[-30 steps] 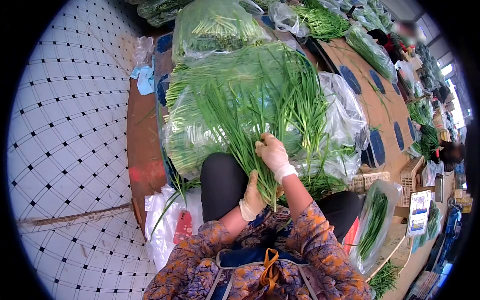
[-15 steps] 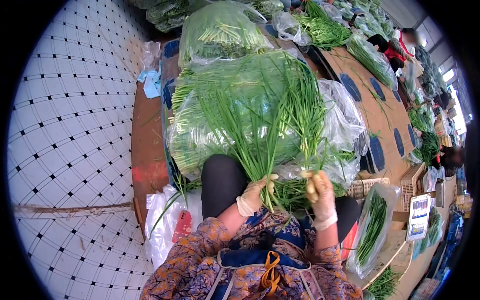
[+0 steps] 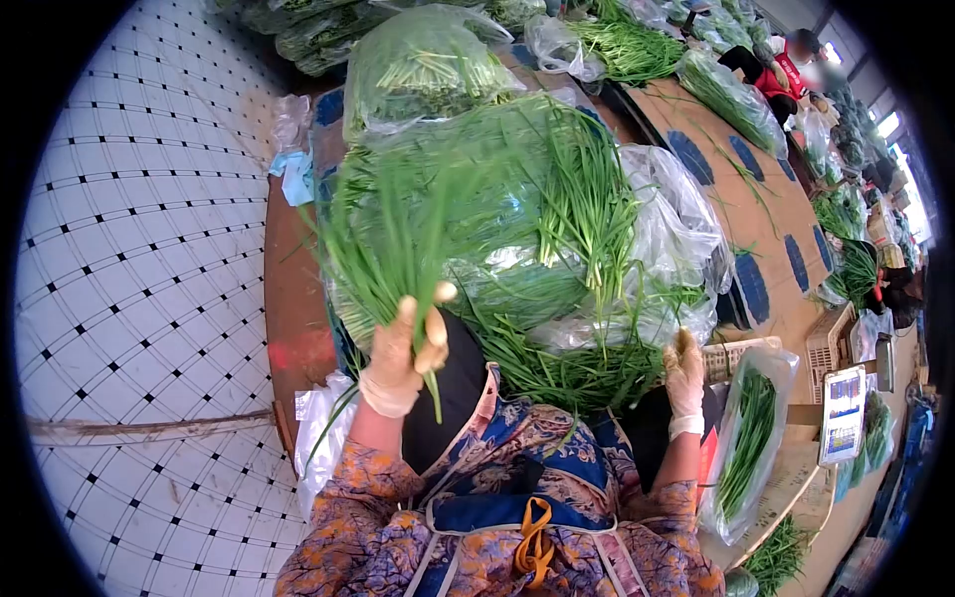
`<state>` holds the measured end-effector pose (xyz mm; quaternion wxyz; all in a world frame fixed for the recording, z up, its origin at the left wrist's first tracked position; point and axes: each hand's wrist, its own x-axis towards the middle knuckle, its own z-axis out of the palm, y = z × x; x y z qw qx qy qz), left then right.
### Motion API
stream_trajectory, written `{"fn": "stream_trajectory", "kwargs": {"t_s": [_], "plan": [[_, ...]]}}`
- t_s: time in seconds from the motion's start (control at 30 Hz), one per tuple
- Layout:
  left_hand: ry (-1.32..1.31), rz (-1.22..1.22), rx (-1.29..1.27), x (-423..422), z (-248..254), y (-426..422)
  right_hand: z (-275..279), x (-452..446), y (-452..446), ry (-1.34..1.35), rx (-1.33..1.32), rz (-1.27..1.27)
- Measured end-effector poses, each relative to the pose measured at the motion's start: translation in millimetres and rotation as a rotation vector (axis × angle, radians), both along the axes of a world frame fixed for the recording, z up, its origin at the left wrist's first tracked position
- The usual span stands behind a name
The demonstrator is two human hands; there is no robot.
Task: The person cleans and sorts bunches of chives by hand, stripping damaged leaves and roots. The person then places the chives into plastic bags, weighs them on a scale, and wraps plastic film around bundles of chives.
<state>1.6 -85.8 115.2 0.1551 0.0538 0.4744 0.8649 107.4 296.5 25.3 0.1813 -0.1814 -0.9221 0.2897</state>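
My left hand (image 3: pixel 406 348), in a pale glove, is closed round the lower stems of a bunch of garlic chives (image 3: pixel 393 249). Their leaves fan upward, blurred, over the large bagged pile. My right hand (image 3: pixel 683 373), gloved too, is near the right edge of loose chives (image 3: pixel 587 373) at my lap. Its fingers are drawn together; whatever they may hold cannot be made out. A separate bunch of chives (image 3: pixel 595 199) lies on the right side of the big clear bag of greens (image 3: pixel 477 224).
Another full bag (image 3: pixel 428 70) stands behind. Crumpled clear plastic (image 3: pixel 671 214) lies at the right. Beside my right arm are a bagged bundle (image 3: pixel 748 448) and a scale display (image 3: pixel 843 413). White plastic bags (image 3: pixel 323 428) lie at the left. A person in red (image 3: pixel 781 75) sits far off.
My left hand has swung left and up with its bunch of chives. The right hand has moved right and slightly down, away from the left one.
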Motion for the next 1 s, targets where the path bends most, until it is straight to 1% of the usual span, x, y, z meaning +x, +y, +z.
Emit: {"fn": "stream_trajectory", "kwargs": {"t_s": [0.03, 0.07, 0.1, 0.13, 0.17, 0.2, 0.23, 0.3, 0.33, 0.37, 0.43, 0.47, 0.5, 0.53, 0.57, 0.63, 0.67, 0.7, 0.77, 0.8, 0.83, 0.9, 0.93, 0.97, 1.0], "plan": [[0.083, 0.051, -0.078, -5.6, 3.7, -2.4, 8.9, -6.2, -13.7, -0.043, -0.240, 0.030], [-0.053, 0.021, -0.029, -14.6, -7.3, -1.6, -5.2, -12.2, -19.0, 0.017, -0.385, 0.085], [-0.142, 0.051, -0.143, -19.2, -11.3, 6.7, 14.6, -20.8, -43.9, -0.009, -0.504, 0.133], [-0.235, 0.022, -0.142, -19.0, -19.3, 18.7, 14.3, -27.4, -60.0, -0.010, -0.586, 0.220], [-0.326, -0.007, -0.137, -19.8, -31.0, 32.7, 17.4, -33.9, -75.0, -0.053, -0.599, 0.314], [-0.404, -0.084, -0.082, -18.5, -55.6, 45.6, 16.0, -39.9, -87.6, -0.114, -0.589, 0.388], [-0.483, -0.164, -0.026, -13.7, -81.7, 57.7, 16.3, -42.8, -103.3, -0.097, -0.696, 0.446], [-0.611, -0.224, -0.085, -1.2, -107.9, 77.0, 5.4, -48.3, -119.4, -0.182, -0.760, 0.496], [-0.606, -0.241, -0.120, 4.8, -119.4, 83.0, 6.2, -49.3, -123.3, -0.187, -0.755, 0.496], [-0.619, -0.259, -0.084, 10.2, -130.7, 85.0, 7.1, -49.9, -126.6, -0.232, -0.704, 0.502], [-0.625, -0.213, -0.142, 20.4, -127.9, 87.1, 7.3, -53.4, -135.2, -0.282, -0.654, 0.509], [-0.630, -0.209, -0.140, 22.2, -126.5, 86.9, 7.3, -58.2, -140.2, -0.288, -0.550, 0.508], [-0.557, -0.226, -0.101, 22.2, -124.8, 86.5, 7.2, -62.0, -145.4, -0.289, -0.446, 0.507], [-0.482, -0.244, -0.062, 21.8, -123.8, 86.7, -2.0, -65.1, -150.3, -0.322, -0.450, 0.492], [-0.480, -0.242, -0.061, 22.9, -126.3, 88.0, -7.0, -69.0, -157.1, -0.320, -0.449, 0.494], [-0.378, -0.198, -0.289, 25.2, -139.5, 90.8, -10.8, -78.1, -172.5, -0.391, -0.265, 0.487], [-0.241, -0.388, -0.479, 18.6, -147.1, 86.9, -10.6, -81.5, -178.7, -0.425, -0.279, 0.497], [-0.241, -0.389, -0.477, 21.5, -159.3, 88.7, -6.4, -83.1, -187.2, -0.426, -0.277, 0.497], [0.240, -0.281, -0.946, 38.6, -186.2, 97.4, 5.7, -83.5, -200.0, -0.481, -0.315, 0.494], [0.371, -0.258, -1.053, 41.9, -180.2, 98.4, -10.3, -83.1, -198.9, -0.393, -0.409, 0.480], [0.500, -0.223, -1.163, 43.2, -160.2, 98.3, -18.5, -82.2, -196.6, -0.388, -0.407, 0.471], [0.009, -0.296, -1.001, 52.4, -114.8, 96.1, -26.8, -80.5, -189.4, -0.387, -0.777, 0.418], [0.054, -0.259, -0.967, 56.6, -113.8, 96.3, -25.8, -79.3, -188.1, -0.372, -0.936, 0.384], [0.099, -0.223, -0.934, 60.7, -112.8, 96.5, -23.1, -77.0, -186.7, -0.363, -0.935, 0.374], [-0.027, -0.185, -0.546, 63.9, -119.2, 98.4, -17.6, -74.0, -185.2, -0.321, -1.085, 0.354]]}}
